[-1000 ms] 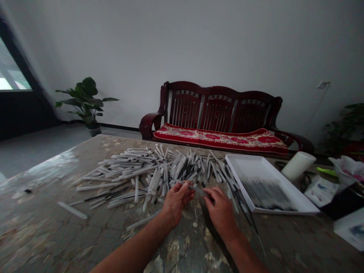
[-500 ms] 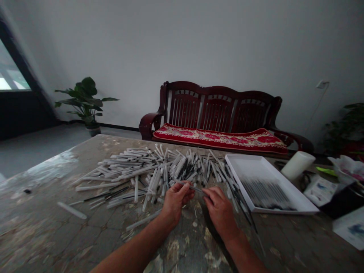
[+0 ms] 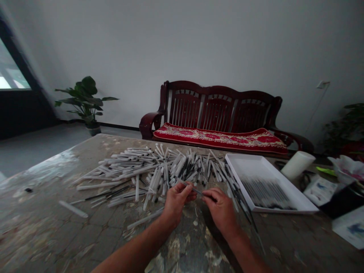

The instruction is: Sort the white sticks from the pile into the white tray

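My left hand (image 3: 176,200) and my right hand (image 3: 219,204) are both closed on one slim pen (image 3: 197,190) with a greyish barrel. My left fingers pinch its left part and my right fingers grip its right end, which is hidden in them. The pen lies almost level between them, tilted slightly down to the right. Behind my hands spreads a pile of loose pens or pen parts (image 3: 125,172), with translucent white tubes and black pieces. A shallow white box (image 3: 269,167) to the right holds a row of slim grey pens (image 3: 265,193) with dark lower ends.
Everything rests on a worn, patterned table (image 3: 93,242). One loose tube (image 3: 73,209) and a small black piece (image 3: 28,190) lie at left. A white roll (image 3: 297,165) and small boxes (image 3: 321,189) stand at right. A wooden bench (image 3: 216,110) is beyond.
My right hand has shifted slightly and its fingers have curled a little differently around the pen's right end. The left hand has barely moved, and the pile and box look unchanged.
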The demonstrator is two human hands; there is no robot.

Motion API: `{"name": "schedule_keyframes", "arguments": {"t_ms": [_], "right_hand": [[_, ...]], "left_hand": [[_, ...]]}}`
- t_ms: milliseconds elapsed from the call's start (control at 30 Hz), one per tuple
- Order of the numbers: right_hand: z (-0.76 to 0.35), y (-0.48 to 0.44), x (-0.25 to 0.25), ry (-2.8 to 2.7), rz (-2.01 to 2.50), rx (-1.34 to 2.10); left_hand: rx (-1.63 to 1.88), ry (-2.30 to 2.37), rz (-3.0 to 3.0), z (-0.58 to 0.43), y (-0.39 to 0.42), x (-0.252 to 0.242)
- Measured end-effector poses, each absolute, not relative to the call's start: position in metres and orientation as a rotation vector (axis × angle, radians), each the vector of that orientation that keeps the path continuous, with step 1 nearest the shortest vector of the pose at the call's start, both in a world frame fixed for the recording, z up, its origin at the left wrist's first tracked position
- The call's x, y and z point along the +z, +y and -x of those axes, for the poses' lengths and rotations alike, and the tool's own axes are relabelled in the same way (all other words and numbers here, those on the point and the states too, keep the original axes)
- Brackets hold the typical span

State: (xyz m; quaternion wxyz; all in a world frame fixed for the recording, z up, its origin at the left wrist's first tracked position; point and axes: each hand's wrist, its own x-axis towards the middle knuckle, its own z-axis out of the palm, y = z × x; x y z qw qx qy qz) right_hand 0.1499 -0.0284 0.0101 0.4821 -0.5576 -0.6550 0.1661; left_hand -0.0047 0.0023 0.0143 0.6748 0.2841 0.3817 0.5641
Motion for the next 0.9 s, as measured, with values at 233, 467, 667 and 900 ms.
{"name": "schedule_keyframes", "arguments": {"t_ms": [233,467,667,900], "right_hand": [[-0.155,-0.03,0.016,-1.285,1.462,1.09],[-0.167,-0.028,0.043,-1.182,1.427,1.461],[-0.194,-0.035,0.04,-1.64,1.631,0.727],[-0.18,-0.056,0.064,-2.265,1.234,-0.038]], "left_hand": [[1.257,0.838,-0.729,0.0,-0.005,0.012],[1.216,0.852,-0.502,0.006,0.001,0.014],[0.966,0.757,-0.554,0.009,0.001,0.016],[0.712,0.509,-0.746,0.009,-0.013,0.017]]}}
